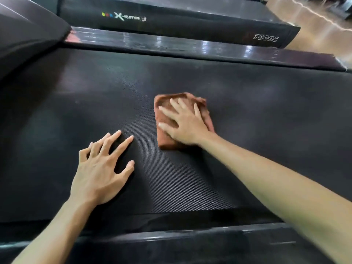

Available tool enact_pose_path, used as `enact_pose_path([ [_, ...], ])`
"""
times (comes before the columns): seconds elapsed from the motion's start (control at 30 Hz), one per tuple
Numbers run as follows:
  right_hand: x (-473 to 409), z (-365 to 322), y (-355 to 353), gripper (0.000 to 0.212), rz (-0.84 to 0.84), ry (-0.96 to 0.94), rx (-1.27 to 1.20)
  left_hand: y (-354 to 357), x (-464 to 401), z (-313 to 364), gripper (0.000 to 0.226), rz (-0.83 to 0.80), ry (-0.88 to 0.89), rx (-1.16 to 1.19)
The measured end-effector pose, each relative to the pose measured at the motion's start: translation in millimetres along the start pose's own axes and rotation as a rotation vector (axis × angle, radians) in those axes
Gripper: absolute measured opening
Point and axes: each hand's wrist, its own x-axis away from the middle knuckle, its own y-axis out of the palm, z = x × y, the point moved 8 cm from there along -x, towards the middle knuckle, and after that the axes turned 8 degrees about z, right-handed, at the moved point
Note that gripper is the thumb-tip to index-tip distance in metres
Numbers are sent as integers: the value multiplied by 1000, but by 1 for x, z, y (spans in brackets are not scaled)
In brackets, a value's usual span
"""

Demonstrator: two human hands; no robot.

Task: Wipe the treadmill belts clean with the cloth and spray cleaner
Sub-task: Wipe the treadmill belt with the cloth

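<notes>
Right hand [183, 124] flat on cloth [165, 138] — left hand [101, 168] seemingly touching belt [266, 115]

"X-RUNNER" and "7000C" on the neighbouring treadmill's side [190, 21]

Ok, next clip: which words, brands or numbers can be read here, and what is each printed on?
"X-RUNNER": on the side panel of the neighbouring treadmill, after four small coloured squares.
"7000C": on the same panel, near its right end.
A small mark right after "X-RUNNER": too blurred to read.
Nothing is printed on the belt or the cloth.
</notes>
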Motion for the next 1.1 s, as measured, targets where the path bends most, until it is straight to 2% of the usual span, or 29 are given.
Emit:
enact_pose_path([
  [0.1,44,38,-7,69,9,2,-12,-1,1,1,68,5,1,-9],
  [0.23,-2,131,-22,73,-20,405,62,-1,0,2,69,5,0,-15],
  [0.3,-36,140,-22,75,-55,505,50,0,0,1,69,8,2,-20],
  [0.37,-62,115,-12,73,-62,455,61,2,1,0,68,1,10,-12],
  [0.43,-68,60,-3,71,-61,271,73,1,0,0,66,5,12,-4],
  [0.5,-40,8,1,70,-59,56,48,1,0,0,65,7,18,-5],
  [0.57,6,-3,2,74,-59,-51,29,2,2,1,65,5,16,-3],
  [0.6,23,11,-1,78,-40,-22,28,1,2,1,65,9,18,-4],
  [0.67,24,64,-10,77,-1,154,35,2,1,1,65,13,18,-10],
  [0.77,-22,129,-22,72,-6,459,52,3,1,1,65,16,22,-7],
  [0.83,-59,137,-20,71,-17,520,51,4,0,-1,66,20,21,-11],
  [0.93,-84,84,-7,67,-37,304,72,3,0,0,66,24,25,-16],
  [1.03,-38,35,-1,70,-35,22,42,3,0,0,66,21,25,-11],
  [1.1,-5,46,-5,75,-33,2,16,4,1,0,66,22,28,-20],
])
